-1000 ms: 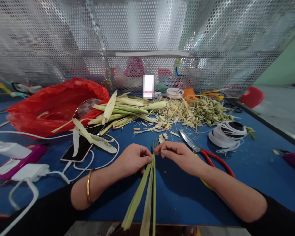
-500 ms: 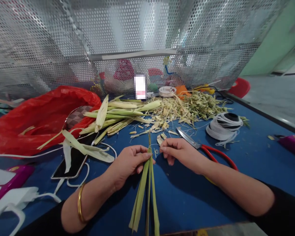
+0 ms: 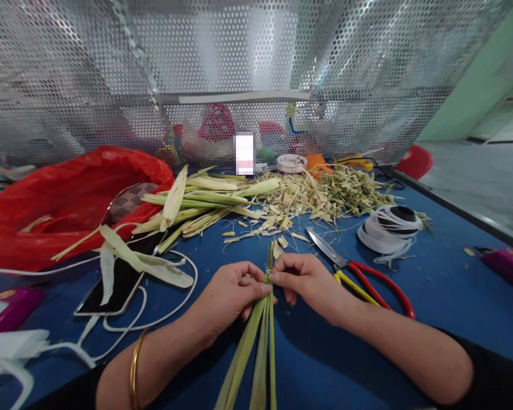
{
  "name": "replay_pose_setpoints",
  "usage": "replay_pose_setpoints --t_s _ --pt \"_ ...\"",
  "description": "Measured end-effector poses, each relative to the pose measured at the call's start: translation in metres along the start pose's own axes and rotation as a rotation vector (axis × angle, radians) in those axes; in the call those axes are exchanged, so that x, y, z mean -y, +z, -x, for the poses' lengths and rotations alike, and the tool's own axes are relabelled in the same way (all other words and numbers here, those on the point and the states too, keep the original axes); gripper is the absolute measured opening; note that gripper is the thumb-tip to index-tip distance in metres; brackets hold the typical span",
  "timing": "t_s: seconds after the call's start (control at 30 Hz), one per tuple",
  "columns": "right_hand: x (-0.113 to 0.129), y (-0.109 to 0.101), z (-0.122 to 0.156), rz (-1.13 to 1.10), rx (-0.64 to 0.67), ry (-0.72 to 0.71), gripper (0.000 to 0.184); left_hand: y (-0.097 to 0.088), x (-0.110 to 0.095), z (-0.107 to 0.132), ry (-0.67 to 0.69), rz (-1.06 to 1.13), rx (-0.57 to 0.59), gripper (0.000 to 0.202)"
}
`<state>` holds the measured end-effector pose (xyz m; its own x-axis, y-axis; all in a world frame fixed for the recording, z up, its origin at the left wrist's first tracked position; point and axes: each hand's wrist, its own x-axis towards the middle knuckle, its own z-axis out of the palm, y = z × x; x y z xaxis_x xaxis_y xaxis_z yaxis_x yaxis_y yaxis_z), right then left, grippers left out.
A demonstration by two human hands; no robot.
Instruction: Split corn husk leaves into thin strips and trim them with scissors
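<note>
My left hand pinches a bunch of long green leaf strips near their top end, low in the middle of the blue table. My right hand meets it from the right, its fingertips closed on the same narrow tip of the strips. The strips fan out toward me and run off the bottom edge. A gold bangle sits on my left wrist.
Red-handled scissors lie just right of my right hand. A white cord spool lies further right. Leaf stalks and trimmings are heaped behind. A phone with white cables and a red plastic bag are left. Perforated metal screen behind.
My right hand, apart from the strips half a second ago, has come back to pinch their tip. The strips' tip is shorter above my fingers. The view shifted slightly.
</note>
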<state>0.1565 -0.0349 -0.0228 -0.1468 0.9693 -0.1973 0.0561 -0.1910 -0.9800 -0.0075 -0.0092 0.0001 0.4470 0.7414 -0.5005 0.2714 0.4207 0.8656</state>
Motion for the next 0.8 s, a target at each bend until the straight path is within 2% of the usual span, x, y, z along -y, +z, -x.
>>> replay_pose_setpoints --t_s 0.17,0.4,0.6,0.8 --pt "0.0025 -0.0036 0.0027 -0.032 0.05 0.023 0.021 -0.0006 -0.0003 -0.0003 -0.012 0.001 -0.014 0.024" --pt "0.0067 -0.0065 0.0033 -0.243 0.043 0.08 0.016 -0.0029 0.0012 -0.0009 -0.019 -0.004 -0.027 0.024" --pt "0.0036 0.0014 0.0015 0.034 -0.067 0.077 0.018 0.0009 0.0012 0.0002 -0.022 -0.028 -0.033 0.02" --pt "0.0014 -0.0006 0.0022 0.159 -0.016 -0.019 0.021 0.0016 -0.0011 0.0015 -0.033 -0.032 -0.043 0.02"
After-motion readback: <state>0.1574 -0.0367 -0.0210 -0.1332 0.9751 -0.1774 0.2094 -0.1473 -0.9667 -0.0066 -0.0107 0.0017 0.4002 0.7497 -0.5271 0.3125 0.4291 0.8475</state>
